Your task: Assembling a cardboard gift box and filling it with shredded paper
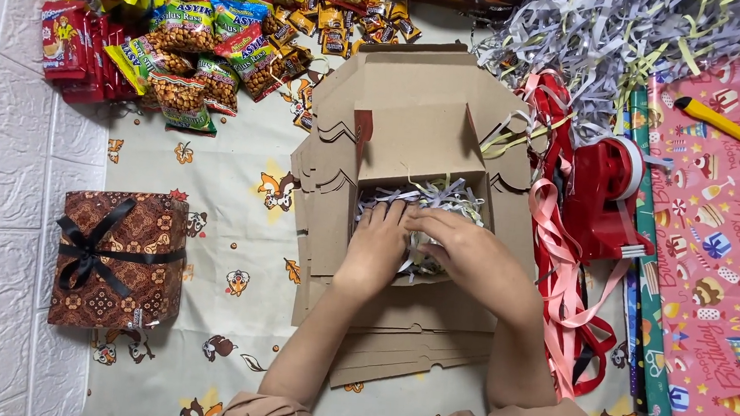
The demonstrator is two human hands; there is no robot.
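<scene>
Left hand: I saw my left hand (378, 246) palm down inside the open cardboard box (422, 164), fingers spread narrowly and pressing on the shredded paper filling (441, 198); it gripped nothing that I could make out.
Right hand: my right hand (462, 249) lay just beside the left, touching it, fingers curled loosely over the same filling; whether it pinched any strands I could not tell.
Box: it sat near the middle of the patterned cloth (229, 214), on top of a stack of flat box blanks (394, 346), its lid flap standing open on the far side.
Progress: I judged the box folded up and partly lined with shred, the bedding being patted flat. No snack lay inside it, and the lid was not yet closed, so filling, closing and tying looked left to do.
Right side: red and pink ribbons (558, 276) trailed just beside the box, with a red tape dispenser (608, 196), rolls of wrapping paper (719, 244) and a yellow cutter (716, 121) beyond; a loose heap of shredded paper (612, 33) lay at the far right.
Far left: snack packets (198, 45) were piled well apart from the box.
Near left: one finished gift box (120, 259) in brown pattern, tied with a black bow, stood by the wall.
</scene>
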